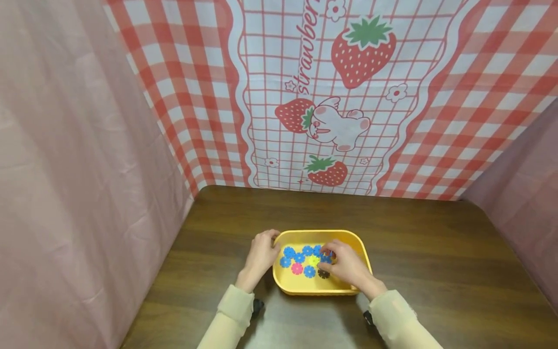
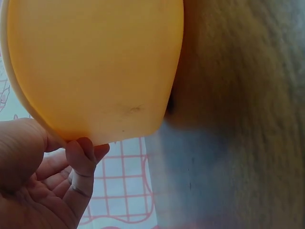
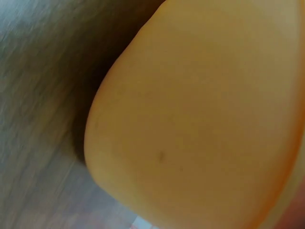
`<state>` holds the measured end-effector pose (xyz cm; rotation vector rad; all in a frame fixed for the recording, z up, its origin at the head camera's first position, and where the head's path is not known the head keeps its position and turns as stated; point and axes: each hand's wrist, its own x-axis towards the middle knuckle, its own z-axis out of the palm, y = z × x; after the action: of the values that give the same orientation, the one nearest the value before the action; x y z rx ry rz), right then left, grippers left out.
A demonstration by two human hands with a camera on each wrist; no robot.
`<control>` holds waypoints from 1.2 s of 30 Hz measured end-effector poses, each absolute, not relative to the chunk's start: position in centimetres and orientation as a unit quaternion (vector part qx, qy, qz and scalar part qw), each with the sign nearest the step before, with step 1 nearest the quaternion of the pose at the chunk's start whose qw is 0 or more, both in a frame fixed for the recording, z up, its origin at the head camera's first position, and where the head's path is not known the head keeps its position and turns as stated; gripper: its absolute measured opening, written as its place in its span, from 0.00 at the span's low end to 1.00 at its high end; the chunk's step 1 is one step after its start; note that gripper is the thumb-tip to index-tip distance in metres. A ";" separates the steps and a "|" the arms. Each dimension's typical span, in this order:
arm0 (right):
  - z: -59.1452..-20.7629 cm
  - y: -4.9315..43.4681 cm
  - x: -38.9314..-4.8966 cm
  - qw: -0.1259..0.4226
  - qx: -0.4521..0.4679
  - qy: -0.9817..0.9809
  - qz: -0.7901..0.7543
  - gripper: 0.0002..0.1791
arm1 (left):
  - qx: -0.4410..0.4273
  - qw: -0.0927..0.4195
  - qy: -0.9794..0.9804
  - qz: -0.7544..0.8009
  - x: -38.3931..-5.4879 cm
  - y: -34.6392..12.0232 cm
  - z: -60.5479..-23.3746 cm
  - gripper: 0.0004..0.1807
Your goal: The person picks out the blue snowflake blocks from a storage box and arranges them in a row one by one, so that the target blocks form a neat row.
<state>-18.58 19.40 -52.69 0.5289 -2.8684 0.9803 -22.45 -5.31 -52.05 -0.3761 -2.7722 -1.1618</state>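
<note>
A yellow plastic tub (image 1: 287, 286) stands on the table with several notched, flower-shaped plastic discs on its floor. Most are blue discs (image 1: 299, 257); there is also a pink disc (image 1: 297, 268), a yellow-green disc (image 1: 314, 261) and a black disc (image 1: 323, 273). At the tub's left end my left hand (image 1: 260, 253) pinches the rim between thumb and fingers, as the left wrist view shows. My right hand (image 1: 346, 264) reaches over the right side into the tub, thumb and fingers apart above the blue discs at the right. In the right wrist view the tub's outer wall (image 3: 190, 119) hides most of this hand.
The brown wooden table (image 1: 436, 252) extends around the tub. Behind it hangs a red-and-white checked cloth (image 1: 209, 97) with strawberry prints. Pink curtains (image 1: 87, 169) hang at both sides. Dark wrist devices (image 1: 257, 307) show below the sleeves.
</note>
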 end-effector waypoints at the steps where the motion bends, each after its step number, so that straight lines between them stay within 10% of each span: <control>1: -52.8 19.2 -18.6 0.027 0.178 -0.932 0.314 0.16 | -0.123 0.057 -0.913 -0.384 -22.3 -5.4 -52.1 0.12; 36: -54.7 15.0 -17.8 -0.019 0.282 -0.928 0.242 0.14 | -0.136 0.117 -0.894 -0.410 -20.6 -7.5 -53.1 0.12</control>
<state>-17.80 15.04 -54.67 0.8960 -2.9511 0.7695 -20.56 -7.45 -53.09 -0.3984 -2.6181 -1.2011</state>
